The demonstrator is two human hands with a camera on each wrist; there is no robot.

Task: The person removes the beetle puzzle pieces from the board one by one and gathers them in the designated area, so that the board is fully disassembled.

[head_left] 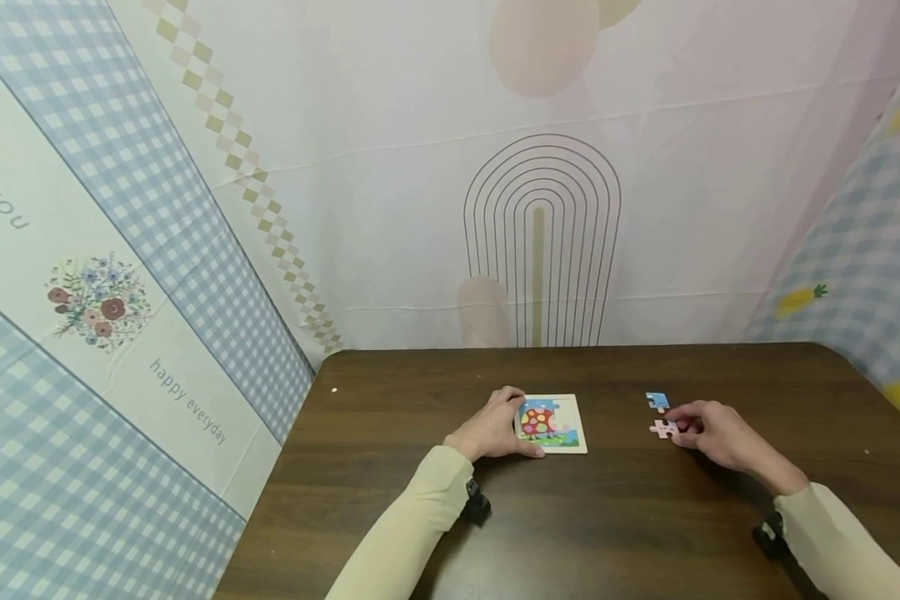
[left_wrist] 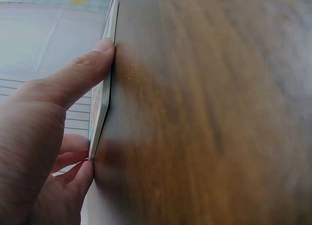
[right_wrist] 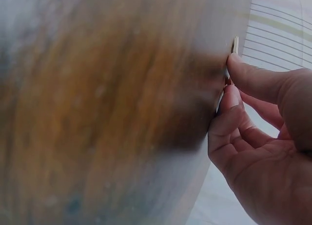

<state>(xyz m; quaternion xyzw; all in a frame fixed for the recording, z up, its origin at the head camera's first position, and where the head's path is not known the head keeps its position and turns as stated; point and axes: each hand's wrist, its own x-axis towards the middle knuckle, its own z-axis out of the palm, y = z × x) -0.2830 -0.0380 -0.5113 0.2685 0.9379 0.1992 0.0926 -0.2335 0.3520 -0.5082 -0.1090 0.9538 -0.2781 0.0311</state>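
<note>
A square jigsaw puzzle with a pale frame lies flat on the table. Its picture has a red spotted figure, green ground and blue sky, with a pale patch at the right. My left hand holds it by the left side, thumb along the near edge and fingers at the far left corner. To the right, my right hand has thumb and fingertips on a pink jigsaw piece, pinching its right side. Just beyond lies a blue jigsaw piece. In the right wrist view, the piece shows only as a thin edge.
The dark wooden table meets a patterned curtain at the back. Checked cloth hangs along the left, and another patterned cloth on the right. Dark wrist cameras are strapped at both sleeves.
</note>
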